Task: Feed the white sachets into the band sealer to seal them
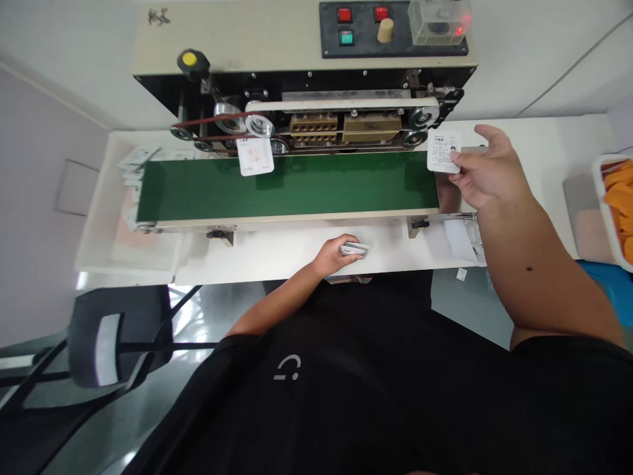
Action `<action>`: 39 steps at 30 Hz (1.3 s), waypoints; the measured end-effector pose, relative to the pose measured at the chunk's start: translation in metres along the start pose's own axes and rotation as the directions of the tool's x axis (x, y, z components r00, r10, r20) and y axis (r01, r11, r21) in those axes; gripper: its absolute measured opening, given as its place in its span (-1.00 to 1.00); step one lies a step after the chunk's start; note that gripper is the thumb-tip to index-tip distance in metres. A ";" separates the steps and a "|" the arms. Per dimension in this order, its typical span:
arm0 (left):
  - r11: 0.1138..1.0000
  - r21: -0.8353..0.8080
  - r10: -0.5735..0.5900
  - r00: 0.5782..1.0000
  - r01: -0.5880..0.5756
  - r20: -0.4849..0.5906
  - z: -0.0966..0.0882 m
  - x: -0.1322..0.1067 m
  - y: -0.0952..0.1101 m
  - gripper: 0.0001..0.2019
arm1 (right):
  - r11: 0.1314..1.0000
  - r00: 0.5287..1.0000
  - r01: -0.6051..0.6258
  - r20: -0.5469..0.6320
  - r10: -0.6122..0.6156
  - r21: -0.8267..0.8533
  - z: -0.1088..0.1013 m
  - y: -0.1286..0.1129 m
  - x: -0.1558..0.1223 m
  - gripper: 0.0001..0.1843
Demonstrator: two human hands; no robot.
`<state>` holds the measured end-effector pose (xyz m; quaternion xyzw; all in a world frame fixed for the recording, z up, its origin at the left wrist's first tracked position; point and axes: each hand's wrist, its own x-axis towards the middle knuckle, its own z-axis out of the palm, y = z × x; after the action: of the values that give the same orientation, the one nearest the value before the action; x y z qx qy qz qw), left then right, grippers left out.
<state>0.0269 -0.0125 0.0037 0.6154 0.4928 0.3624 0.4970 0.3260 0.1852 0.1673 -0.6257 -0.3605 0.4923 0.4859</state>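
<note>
Between the thumb and fingers of my right hand (487,165) is a small white printed packet (444,150). Its upper edge lies at the right, intake-side end of the band sealer (306,39), by the rollers. My left hand (336,256) is closed around a small stack of similar packets (355,249) near the table's front edge. Another white packet (255,156) hangs from the sealer's belts at the left, over the green conveyor belt (321,185). The top edge of that packet is hidden in the belts.
A translucent bin (91,244) at the left end of the conveyor holds several packets. A white basket (609,218) with orange items stands at the far right. One packet (461,274) lies on the floor. A dark chair (119,336) is at lower left.
</note>
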 end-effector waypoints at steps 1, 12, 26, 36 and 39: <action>1.000 -0.001 0.002 1.000 -0.002 -0.001 0.000 0.000 0.000 -0.55 | 1.000 1.000 -0.012 -0.016 0.012 0.000 0.007 -0.002 0.004 -0.19; 0.999 -0.032 -0.026 1.000 0.026 -0.007 -0.001 0.000 0.001 -0.54 | 0.814 0.811 0.543 -0.122 -0.572 -0.207 0.016 0.015 -0.060 -0.73; 0.996 -0.085 -0.001 0.998 -0.005 -0.066 0.003 0.001 -0.016 -0.32 | 0.749 0.802 0.473 0.579 -0.147 -0.465 0.033 0.149 -0.156 -0.78; 0.997 -0.072 -0.022 0.998 0.017 -0.059 0.001 0.001 -0.011 -0.52 | 0.942 0.934 0.333 0.145 -0.326 -0.030 0.009 0.074 -0.138 -0.55; 0.997 -0.060 -0.048 0.996 0.043 -0.076 0.002 0.002 -0.010 -0.56 | 0.938 0.938 0.344 0.025 -0.346 0.048 0.002 0.043 -0.109 -0.49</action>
<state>0.0264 -0.0112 -0.0064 0.5750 0.5148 0.3887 0.5033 0.2950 0.0725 0.1547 -0.5341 -0.4619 0.4175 0.5719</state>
